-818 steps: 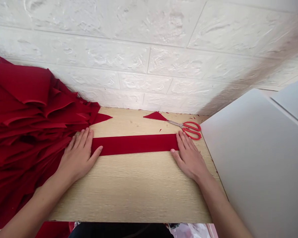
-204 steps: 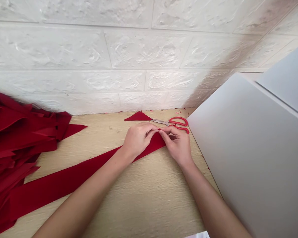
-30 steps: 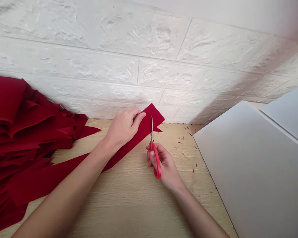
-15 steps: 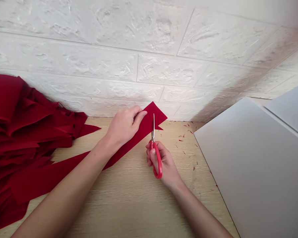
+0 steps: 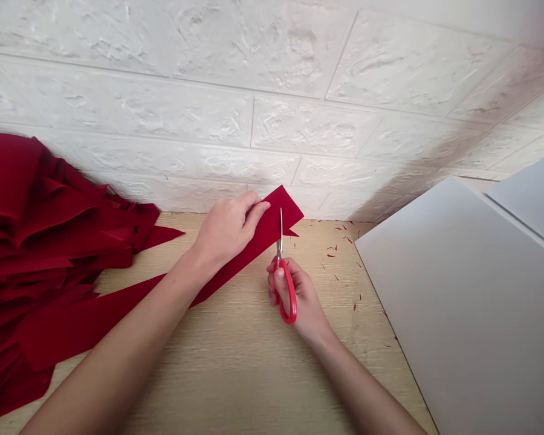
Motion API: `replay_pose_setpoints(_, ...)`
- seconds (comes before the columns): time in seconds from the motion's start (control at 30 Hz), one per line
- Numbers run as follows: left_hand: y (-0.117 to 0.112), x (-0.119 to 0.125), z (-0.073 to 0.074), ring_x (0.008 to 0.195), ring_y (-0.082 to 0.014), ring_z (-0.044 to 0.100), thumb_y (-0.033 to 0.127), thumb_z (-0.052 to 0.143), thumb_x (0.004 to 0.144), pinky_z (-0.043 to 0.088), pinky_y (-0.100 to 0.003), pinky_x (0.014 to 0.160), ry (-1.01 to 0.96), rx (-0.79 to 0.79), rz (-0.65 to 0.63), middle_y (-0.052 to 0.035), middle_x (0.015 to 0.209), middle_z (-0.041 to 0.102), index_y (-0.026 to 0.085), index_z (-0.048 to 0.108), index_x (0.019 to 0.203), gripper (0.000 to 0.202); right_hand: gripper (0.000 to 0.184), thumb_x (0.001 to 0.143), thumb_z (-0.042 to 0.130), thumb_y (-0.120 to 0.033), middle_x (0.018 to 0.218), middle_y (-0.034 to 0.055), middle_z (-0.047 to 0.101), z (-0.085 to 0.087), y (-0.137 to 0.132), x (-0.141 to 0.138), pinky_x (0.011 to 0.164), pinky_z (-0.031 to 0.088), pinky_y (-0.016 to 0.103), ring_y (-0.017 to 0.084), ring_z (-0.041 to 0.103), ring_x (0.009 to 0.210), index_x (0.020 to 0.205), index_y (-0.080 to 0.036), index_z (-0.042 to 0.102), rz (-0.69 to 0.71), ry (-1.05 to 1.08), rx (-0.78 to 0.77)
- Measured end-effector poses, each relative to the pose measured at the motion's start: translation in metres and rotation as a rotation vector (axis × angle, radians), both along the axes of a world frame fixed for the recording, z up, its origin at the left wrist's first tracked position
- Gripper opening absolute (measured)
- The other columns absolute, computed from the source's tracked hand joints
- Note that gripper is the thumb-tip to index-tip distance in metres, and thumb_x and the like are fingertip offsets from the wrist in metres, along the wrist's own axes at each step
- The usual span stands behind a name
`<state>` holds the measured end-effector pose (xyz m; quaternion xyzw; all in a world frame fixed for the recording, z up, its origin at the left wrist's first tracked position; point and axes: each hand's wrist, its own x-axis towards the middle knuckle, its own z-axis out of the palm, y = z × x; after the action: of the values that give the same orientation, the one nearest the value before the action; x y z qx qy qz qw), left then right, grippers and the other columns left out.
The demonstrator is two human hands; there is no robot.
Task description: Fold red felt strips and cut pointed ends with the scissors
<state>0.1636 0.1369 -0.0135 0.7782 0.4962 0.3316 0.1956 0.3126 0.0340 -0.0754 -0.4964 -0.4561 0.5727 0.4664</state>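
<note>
Left grip point(image 5: 224, 226): thumb and fingers pinching the strip, close to its far end. Right grip point(image 5: 301, 296): curled around the red handles of the scissors point(image 5: 290, 290).

Scissors: blades directed toward the wall; one blade lies over the strip, the other is hidden.

Strip point(image 5: 247, 254): red cloth, set diagonally, its far end squared and in front of the foot of the wall, its near part running under the left forearm toward the heap. A red point point(image 5: 291, 232) shows at its right edge; whether separate, cannot tell.

Snippets point(image 5: 330, 255): small, red, scattered on the counter to the right of the strip.

Heap point(image 5: 49, 229): red cloth, layered and rumpled, left side.

Counter point(image 5: 236, 362): pale, wood-grained.

Wall point(image 5: 308, 60): white, brick-patterned, behind the counter.

Panel point(image 5: 471, 302): white, along the right side.
</note>
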Motion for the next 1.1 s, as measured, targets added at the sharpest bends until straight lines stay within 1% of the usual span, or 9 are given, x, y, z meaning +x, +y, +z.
replay_pose_setpoints(0.1, 0.0013, -0.0005, 0.0002, 0.053, -0.0123, 0.038, 0.037, 0.045, 0.098, 0.028, -0.031, 0.057, -0.001, 0.005, 0.000, 0.0034, 0.056, 0.047, 0.021, 0.046, 0.068, 0.034, 0.053, 0.084, 0.060, -0.074, 0.062, -0.0069, 0.047, -0.0032, 0.0012, 0.0005, 0.047, 0.035, 0.023, 0.008, 0.043, 0.049, 0.084, -0.022, 0.049, 0.012, -0.002, 0.007)
replay_pose_setpoints(0.2, 0.0020, -0.0009, -0.0006, 0.053, -0.0125, 0.038, 0.036, 0.045, 0.098, 0.027, -0.031, 0.057, 0.006, 0.010, 0.000, 0.0033, 0.055, 0.046, 0.021, 0.045, 0.068, 0.034, 0.053, 0.083, 0.061, -0.074, 0.062, -0.0069, 0.048, -0.0031, 0.0014, 0.0005, 0.046, 0.036, 0.023, 0.008, 0.044, 0.048, 0.082, -0.022, 0.048, 0.006, -0.003, -0.005)
replay_pose_setpoints(0.3, 0.0010, -0.0003, -0.0023, 0.053, -0.0126, 0.037, 0.037, 0.045, 0.099, 0.027, -0.031, 0.057, 0.010, 0.005, -0.011, 0.0032, 0.056, 0.046, 0.021, 0.044, 0.068, 0.034, 0.054, 0.083, 0.062, -0.074, 0.062, -0.0066, 0.048, -0.0004, 0.0000, -0.0004, 0.048, 0.037, 0.024, 0.008, 0.045, 0.049, 0.082, -0.022, 0.048, -0.007, 0.001, -0.025)
replay_pose_setpoints(0.47, -0.0008, 0.0025, -0.0045, 0.055, -0.0131, 0.039, 0.037, 0.045, 0.099, 0.028, -0.032, 0.058, 0.018, 0.009, -0.039, 0.0021, 0.059, 0.049, 0.021, 0.043, 0.067, 0.036, 0.053, 0.086, 0.056, -0.075, 0.068, -0.0040, 0.052, 0.0038, -0.0016, -0.0009, 0.053, 0.040, 0.026, 0.010, 0.049, 0.055, 0.086, -0.022, 0.051, -0.002, 0.010, -0.033)
replay_pose_setpoints(0.63, 0.0001, 0.0031, -0.0043, 0.054, -0.0131, 0.038, 0.038, 0.046, 0.099, 0.027, -0.032, 0.058, 0.025, -0.002, -0.044, 0.0023, 0.058, 0.049, 0.021, 0.044, 0.066, 0.037, 0.054, 0.083, 0.060, -0.075, 0.063, -0.0063, 0.049, -0.0018, 0.0018, -0.0001, 0.047, 0.037, 0.024, 0.009, 0.046, 0.049, 0.083, -0.023, 0.047, -0.016, -0.005, -0.015)
replay_pose_setpoints(0.77, 0.0012, 0.0019, -0.0037, 0.056, -0.0129, 0.040, 0.037, 0.045, 0.099, 0.028, -0.031, 0.058, 0.020, -0.014, -0.034, 0.0023, 0.060, 0.050, 0.021, 0.043, 0.067, 0.037, 0.054, 0.084, 0.058, -0.076, 0.062, -0.0071, 0.049, -0.0057, 0.0028, -0.0002, 0.044, 0.037, 0.023, 0.008, 0.044, 0.045, 0.082, -0.023, 0.047, -0.024, -0.022, 0.004)
replay_pose_setpoints(0.97, 0.0003, 0.0022, -0.0043, 0.055, -0.0128, 0.039, 0.037, 0.045, 0.099, 0.028, -0.032, 0.058, 0.020, -0.024, -0.052, 0.0024, 0.058, 0.049, 0.021, 0.042, 0.066, 0.037, 0.053, 0.083, 0.062, -0.073, 0.062, -0.0069, 0.050, 0.0006, 0.0011, -0.0003, 0.046, 0.039, 0.023, 0.008, 0.045, 0.047, 0.081, -0.023, 0.048, -0.051, -0.019, -0.032)
replay_pose_setpoints(1.1, -0.0016, 0.0047, -0.0052, 0.053, -0.0126, 0.039, 0.036, 0.045, 0.099, 0.027, -0.032, 0.057, 0.023, -0.027, -0.080, 0.0028, 0.056, 0.047, 0.021, 0.042, 0.066, 0.037, 0.054, 0.083, 0.061, -0.075, 0.063, -0.0062, 0.051, 0.0038, 0.0033, 0.0019, 0.047, 0.039, 0.024, 0.009, 0.047, 0.048, 0.081, -0.023, 0.047, -0.030, -0.012, -0.026)
